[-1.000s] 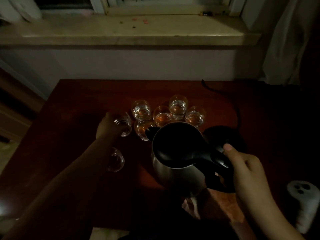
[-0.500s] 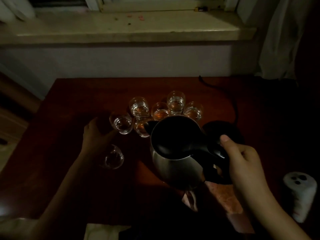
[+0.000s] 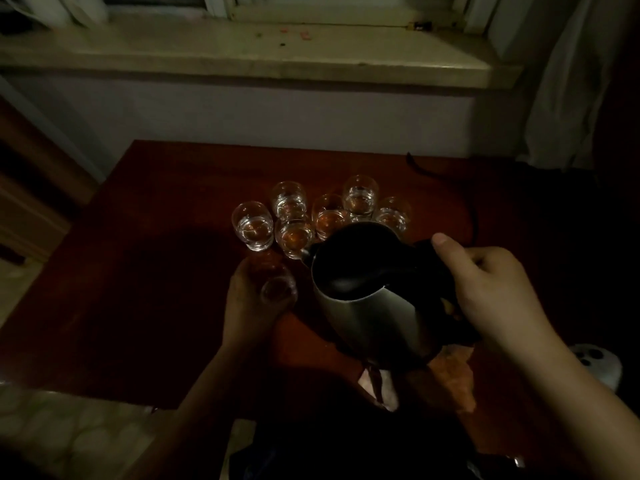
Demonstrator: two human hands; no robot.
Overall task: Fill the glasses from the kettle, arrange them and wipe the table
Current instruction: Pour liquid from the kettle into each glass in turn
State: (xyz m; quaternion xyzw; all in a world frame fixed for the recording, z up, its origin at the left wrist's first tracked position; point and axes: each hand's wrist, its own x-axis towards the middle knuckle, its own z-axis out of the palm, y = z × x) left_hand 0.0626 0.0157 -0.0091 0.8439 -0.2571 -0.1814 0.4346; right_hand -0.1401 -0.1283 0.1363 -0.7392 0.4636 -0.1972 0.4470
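Several small round glasses (image 3: 328, 220) holding liquid stand clustered on the dark red table (image 3: 166, 209), the leftmost glass (image 3: 252, 226) a little apart from the rest. My right hand (image 3: 491, 289) grips the black handle of the steel kettle (image 3: 370, 306) and holds it above the table, its spout pointing left toward the cluster. My left hand (image 3: 247, 306) is wrapped around one more small glass (image 3: 278, 289), just left of the kettle's spout. The dim light hides whether that glass holds liquid.
A black power cord (image 3: 450, 188) runs along the table's far right. A crumpled cloth or paper (image 3: 446, 372) lies under the kettle near the front edge. A white roll-like object (image 3: 595, 365) sits at the right. A wall and window sill (image 3: 242, 60) rise behind the table.
My left hand let go of the leftmost filled glass, moved back toward me and closed on the lone near glass. The kettle stayed in my right hand, drifting slightly.
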